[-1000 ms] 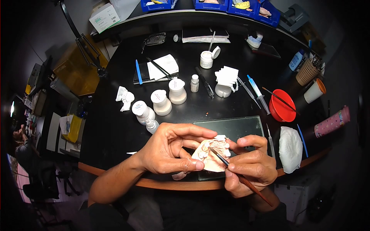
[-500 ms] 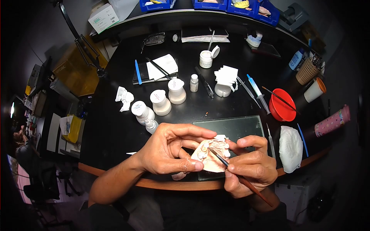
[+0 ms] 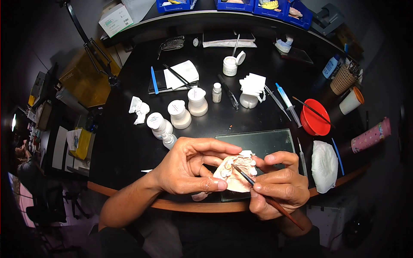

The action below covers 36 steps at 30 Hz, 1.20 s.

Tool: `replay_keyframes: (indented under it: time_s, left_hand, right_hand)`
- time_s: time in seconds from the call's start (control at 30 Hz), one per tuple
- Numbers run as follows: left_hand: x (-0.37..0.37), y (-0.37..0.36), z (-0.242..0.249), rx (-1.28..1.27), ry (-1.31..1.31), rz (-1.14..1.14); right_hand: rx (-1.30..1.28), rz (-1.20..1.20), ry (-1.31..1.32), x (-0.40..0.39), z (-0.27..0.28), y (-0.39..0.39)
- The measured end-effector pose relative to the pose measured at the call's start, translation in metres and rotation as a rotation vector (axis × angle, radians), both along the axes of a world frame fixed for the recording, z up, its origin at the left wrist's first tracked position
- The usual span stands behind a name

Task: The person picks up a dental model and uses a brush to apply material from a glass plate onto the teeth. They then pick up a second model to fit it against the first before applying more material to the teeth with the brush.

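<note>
A pale dental cast [image 3: 232, 177] with several teeth is held over the front edge of the desk. My left hand [image 3: 187, 167] grips it, thumb on the near side and index finger along the far side. In my right hand [image 3: 282, 185] is a thin brush [image 3: 278, 207] with a brown handle, its dark tip touching the cast near a yellowish tooth. The fingers of my right hand also lie close to the cast's right side. Beneath the hands lies a glass plate [image 3: 271, 144], partly covered by them.
White-capped jars [image 3: 179, 114] and a small bottle [image 3: 217, 93] stand behind my left hand. A red bowl [image 3: 314, 122], a syringe [image 3: 289, 105] and a white pad [image 3: 324, 167] lie at the right. An open jar [image 3: 230, 66] stands farther back. A person sits far left.
My right hand and the brush have shifted very slightly. The cast and my left hand look the same.
</note>
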<state>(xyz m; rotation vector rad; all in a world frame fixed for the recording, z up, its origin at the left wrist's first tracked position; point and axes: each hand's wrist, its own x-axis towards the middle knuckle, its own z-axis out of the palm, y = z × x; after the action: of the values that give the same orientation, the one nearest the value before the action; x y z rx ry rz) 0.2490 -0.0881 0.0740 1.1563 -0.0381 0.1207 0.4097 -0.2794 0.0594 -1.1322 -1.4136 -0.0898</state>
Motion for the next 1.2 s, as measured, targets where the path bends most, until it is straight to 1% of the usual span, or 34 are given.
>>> replay_keyframes:
  time_s: [1.2]
  left_hand:
    - [0.0003, -0.002, 0.0001, 0.0, 0.007, 0.011]
  right_hand:
    - [0.039, 0.015, 0.012, 0.0005, -0.0002, 0.0008]
